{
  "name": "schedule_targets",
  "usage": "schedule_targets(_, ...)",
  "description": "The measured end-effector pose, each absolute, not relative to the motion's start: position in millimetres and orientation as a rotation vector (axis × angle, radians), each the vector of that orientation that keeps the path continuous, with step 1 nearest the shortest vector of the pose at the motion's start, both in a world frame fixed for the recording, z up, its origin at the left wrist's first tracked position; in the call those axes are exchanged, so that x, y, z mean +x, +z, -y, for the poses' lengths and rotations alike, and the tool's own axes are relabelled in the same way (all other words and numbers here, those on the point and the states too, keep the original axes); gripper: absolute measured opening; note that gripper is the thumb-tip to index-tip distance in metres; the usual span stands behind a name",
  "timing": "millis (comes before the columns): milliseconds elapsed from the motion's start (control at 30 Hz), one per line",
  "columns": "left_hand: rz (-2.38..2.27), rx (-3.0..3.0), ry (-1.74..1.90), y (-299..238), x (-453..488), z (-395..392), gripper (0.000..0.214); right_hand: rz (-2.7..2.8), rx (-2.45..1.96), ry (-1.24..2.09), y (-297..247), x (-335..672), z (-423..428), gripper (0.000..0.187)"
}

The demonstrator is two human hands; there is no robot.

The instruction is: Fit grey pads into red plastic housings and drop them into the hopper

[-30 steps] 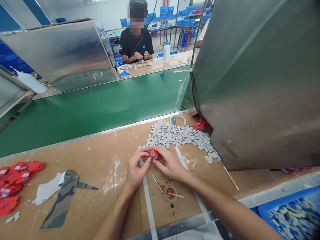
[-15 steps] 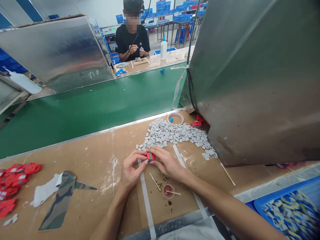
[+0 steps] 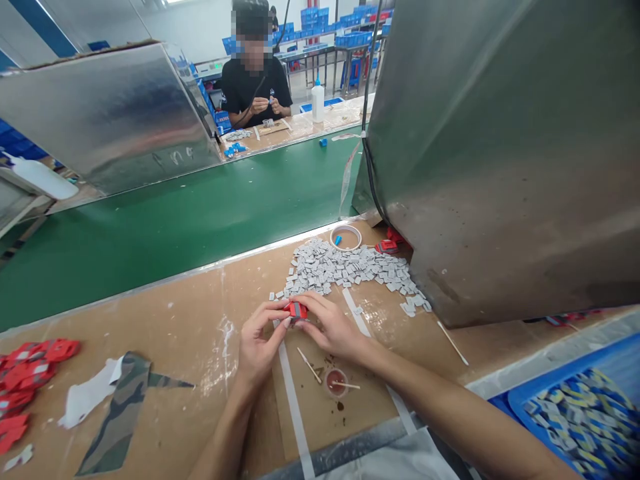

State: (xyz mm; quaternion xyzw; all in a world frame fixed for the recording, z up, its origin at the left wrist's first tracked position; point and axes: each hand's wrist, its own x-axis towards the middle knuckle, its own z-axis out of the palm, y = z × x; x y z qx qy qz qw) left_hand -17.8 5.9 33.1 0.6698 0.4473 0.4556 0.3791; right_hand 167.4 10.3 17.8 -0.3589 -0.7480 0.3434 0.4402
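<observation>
Between my two hands is a small red and grey plastic part, held just above the cardboard-covered table. My left hand pinches its left side with thumb and fingertips. From the right, my right hand grips the other side the same way. Just beyond my fingers lies a pile of small flat grey pieces. Nearer to me, a small round cup of reddish liquid has a cotton swab lying across it. Another swab rests beside the cup, among dark spots.
Red parts lie at the left, near a camouflage cloth scrap. A tape roll sits behind the pile. Large metal housing bounds the right; a blue bin stands below. Across the green belt a person works.
My hands keep hold of the red part in nearly the same pose. The whole view has shifted slightly. Across the belt, the other person's hands have moved a little.
</observation>
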Motion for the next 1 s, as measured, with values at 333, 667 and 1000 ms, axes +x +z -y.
schedule_targets(333,-1.125,1.540,1.166,26,-16,-6,0.013,1.791,-0.851,1.002,15,167,-12,0.034)
schedule_targets(667,-1.169,1.604,1.209,25,-16,0,0.009,1.779,-0.784,0.932,18,168,-7,0.035)
schedule_targets(1000,-1.132,1.570,1.233,22,-12,-4,0.014,1.605,-0.832,1.135,16,165,-12,0.029)
